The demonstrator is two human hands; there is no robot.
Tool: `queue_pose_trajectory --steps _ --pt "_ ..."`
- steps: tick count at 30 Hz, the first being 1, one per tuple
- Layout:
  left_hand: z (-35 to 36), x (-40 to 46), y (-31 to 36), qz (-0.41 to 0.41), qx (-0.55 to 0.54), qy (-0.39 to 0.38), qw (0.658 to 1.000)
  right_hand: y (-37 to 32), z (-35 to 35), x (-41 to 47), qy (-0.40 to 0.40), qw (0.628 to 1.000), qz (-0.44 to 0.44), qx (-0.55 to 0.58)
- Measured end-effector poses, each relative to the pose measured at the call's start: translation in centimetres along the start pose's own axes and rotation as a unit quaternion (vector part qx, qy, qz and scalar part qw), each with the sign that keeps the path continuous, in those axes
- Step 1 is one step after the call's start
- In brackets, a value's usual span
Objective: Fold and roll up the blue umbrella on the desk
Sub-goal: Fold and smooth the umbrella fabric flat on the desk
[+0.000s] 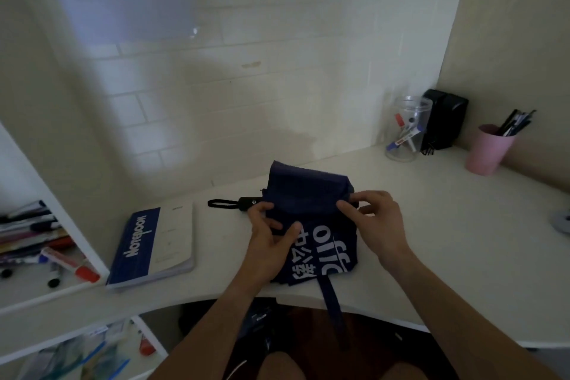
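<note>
Navy strap (331,302) dangles over desk (431,225) edge, nearest; keep free for final wrap. Left hand (268,241) pinches umbrella (308,194) cloth by printed panel; right hand (376,219) grips fold at far end. Umbrella lies mid-desk, handle (249,203) pointing left. Advice: flatten pleats one way, hold shaft steady, roll tight toward strap. Notebook (154,247) left, clear.

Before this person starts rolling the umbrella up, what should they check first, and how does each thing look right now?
1. Both hands on the fabric: left hand and right hand pinch the blue umbrella: ok.
2. Panels flattened: upper flap still stands loose: not ok.
3. Closing strap free: it dangles over the desk edge: ok.
4. Handle clear of the notebook: ok.
5. Ribs fully collapsed: cannot tell.
</note>
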State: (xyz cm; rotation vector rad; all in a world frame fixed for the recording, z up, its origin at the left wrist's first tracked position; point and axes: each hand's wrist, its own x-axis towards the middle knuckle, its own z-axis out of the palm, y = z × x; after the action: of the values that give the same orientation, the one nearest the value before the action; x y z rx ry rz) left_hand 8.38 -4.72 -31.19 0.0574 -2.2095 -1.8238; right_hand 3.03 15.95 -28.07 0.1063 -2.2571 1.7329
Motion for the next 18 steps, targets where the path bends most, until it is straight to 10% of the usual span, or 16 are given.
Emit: queue_pose_trajectory --steps 18 --pt "-1.8 0.3 2.4 -0.078 -0.159 -0.049 0.983 1.6 -2.1 -0.7 -0.173 0.980 -0.035 0.093"
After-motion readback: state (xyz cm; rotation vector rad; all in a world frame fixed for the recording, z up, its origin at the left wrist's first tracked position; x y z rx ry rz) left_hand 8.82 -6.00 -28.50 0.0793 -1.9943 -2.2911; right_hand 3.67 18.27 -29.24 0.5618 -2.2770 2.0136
